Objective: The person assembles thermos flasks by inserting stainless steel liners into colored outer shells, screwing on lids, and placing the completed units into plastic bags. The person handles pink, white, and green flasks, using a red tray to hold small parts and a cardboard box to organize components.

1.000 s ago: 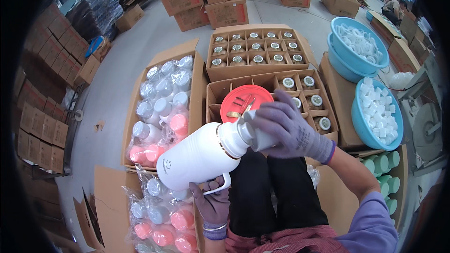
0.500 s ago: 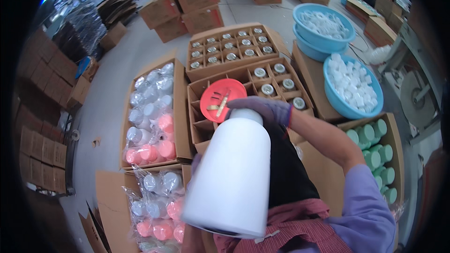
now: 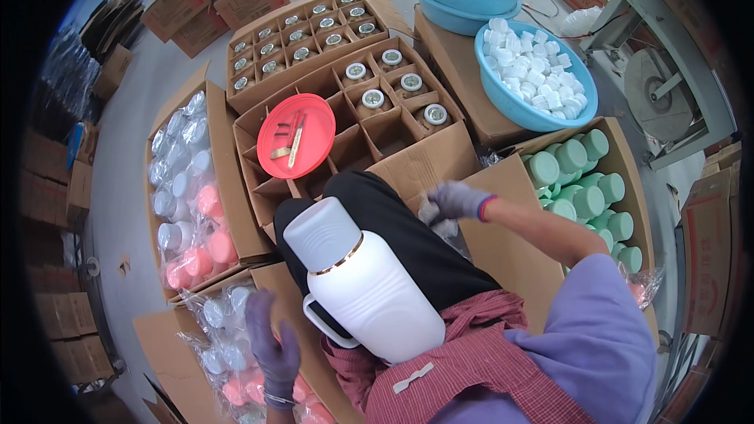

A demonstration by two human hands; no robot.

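Note:
A white vacuum jug [image 3: 377,290] with a grey lid, a copper-coloured ring and a side handle lies across my lap, lid pointing away from me. Neither hand touches it. My left hand [image 3: 271,338], in a grey-purple glove, is raised left of the jug with its fingers apart and nothing in them. To the right of my knees, my gloved right hand [image 3: 462,201] has its fingers closed on crumpled clear plastic film [image 3: 444,224], beside a carton flap. A red round tray [image 3: 318,122] holding a few small strips and a slim tool rests on the divided carton [image 3: 365,137] ahead.
Several white-rimmed bottle tops stand in that carton's cells; a fuller carton [image 3: 302,35] sits behind. Left are cartons of bagged grey- and pink-lidded bottles [image 3: 192,196]. Right are green-lidded bottles [image 3: 581,180], a blue basin [image 3: 585,106] of white caps, and stacked basins [image 3: 463,12].
The jug has gone from being held up, base toward me, to lying on my lap. Both hands have left it; the right moved to the plastic film. My view has shifted right.

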